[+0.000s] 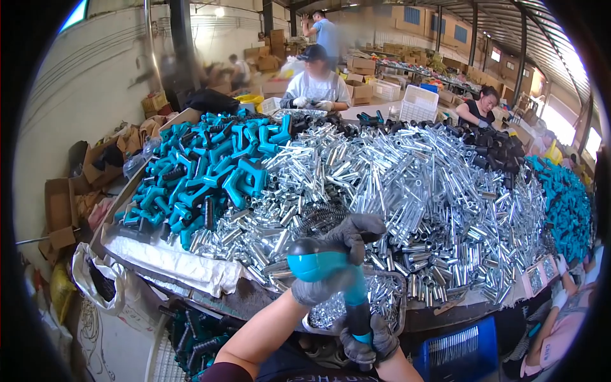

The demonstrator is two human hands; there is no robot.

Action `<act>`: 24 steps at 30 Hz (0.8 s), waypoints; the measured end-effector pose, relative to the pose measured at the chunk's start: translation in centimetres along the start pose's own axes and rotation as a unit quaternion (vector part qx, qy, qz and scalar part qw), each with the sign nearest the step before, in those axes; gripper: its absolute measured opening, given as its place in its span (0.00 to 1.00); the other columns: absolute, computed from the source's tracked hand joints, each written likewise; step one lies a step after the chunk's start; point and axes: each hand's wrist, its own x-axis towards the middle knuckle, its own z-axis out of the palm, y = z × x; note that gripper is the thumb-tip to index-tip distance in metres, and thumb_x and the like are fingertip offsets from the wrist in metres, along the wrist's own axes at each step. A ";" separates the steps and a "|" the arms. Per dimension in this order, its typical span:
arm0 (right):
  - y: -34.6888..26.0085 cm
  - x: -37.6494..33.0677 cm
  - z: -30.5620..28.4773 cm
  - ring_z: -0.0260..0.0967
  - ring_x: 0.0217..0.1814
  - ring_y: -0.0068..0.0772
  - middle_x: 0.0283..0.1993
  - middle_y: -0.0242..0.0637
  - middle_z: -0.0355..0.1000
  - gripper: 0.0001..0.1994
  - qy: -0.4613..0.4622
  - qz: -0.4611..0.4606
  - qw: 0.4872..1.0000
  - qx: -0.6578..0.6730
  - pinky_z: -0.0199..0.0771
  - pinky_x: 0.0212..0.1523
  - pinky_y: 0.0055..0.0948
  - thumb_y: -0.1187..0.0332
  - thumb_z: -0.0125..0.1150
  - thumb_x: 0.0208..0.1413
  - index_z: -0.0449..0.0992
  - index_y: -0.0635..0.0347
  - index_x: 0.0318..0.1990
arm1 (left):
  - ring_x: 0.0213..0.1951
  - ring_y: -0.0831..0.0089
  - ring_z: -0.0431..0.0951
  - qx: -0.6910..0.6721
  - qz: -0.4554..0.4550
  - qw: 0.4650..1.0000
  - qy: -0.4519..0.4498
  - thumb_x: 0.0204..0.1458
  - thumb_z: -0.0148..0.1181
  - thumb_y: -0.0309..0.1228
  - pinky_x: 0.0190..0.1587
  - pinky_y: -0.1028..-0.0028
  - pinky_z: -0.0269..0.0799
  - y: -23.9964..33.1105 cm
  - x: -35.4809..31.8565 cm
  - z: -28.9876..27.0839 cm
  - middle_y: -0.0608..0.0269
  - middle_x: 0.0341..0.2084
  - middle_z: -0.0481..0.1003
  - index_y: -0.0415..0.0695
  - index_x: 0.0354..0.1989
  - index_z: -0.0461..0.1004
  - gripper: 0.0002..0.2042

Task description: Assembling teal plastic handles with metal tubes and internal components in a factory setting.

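Note:
A teal-and-black, pistol-shaped tool body (318,265) is in front of me, its rounded head toward the left and its grip slanting down. My left hand (350,240), in a grey work glove, is closed around the upper part. Lower down, my right hand (368,340), gloved too, grips the black end of the handle. Beneath and behind the tool lies a metal tray (400,312) with many small shiny metal parts in it. Dark coil springs (321,218) are heaped just beyond my left hand.
A heap of teal tool bodies (216,165) lies at the left, with piled metal tubes and rods (414,184) beside it. More teal pieces (560,207) are at the far right. A blue crate (461,350) stands low right. Co-workers (315,83) sit across and to the right.

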 end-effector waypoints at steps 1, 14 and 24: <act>0.1 0.1 -0.1 0.51 0.11 0.14 0.17 0.28 0.59 0.48 -0.028 0.005 1.000 0.001 0.53 0.10 0.14 0.33 0.64 0.39 0.60 0.64 0.59 | 0.57 0.57 0.60 0.001 0.001 1.000 0.001 0.43 0.64 0.58 0.61 0.57 0.50 0.1 -0.1 0.3 0.57 0.47 0.65 0.54 0.27 0.64 0.22; -2.6 -0.4 -0.5 0.54 0.09 0.16 0.16 0.27 0.61 0.35 0.009 -0.176 0.983 -0.054 0.54 0.07 0.16 0.37 0.53 0.53 0.64 0.64 0.52 | 0.58 0.48 0.66 -0.184 -0.040 0.982 -0.011 0.57 0.45 0.54 0.62 0.48 0.55 2.0 0.3 -2.8 0.45 0.54 0.69 0.42 0.56 0.67 0.29; -3.1 -4.2 -0.9 0.54 0.09 0.15 0.17 0.25 0.61 0.33 0.022 -0.251 0.961 -0.113 0.53 0.07 0.16 0.39 0.52 0.55 0.65 0.62 0.51 | 0.44 0.68 0.75 0.170 -0.216 0.952 -0.132 0.59 0.43 0.53 0.49 0.68 0.69 1.8 3.6 -3.2 0.56 0.40 0.76 0.39 0.42 0.73 0.26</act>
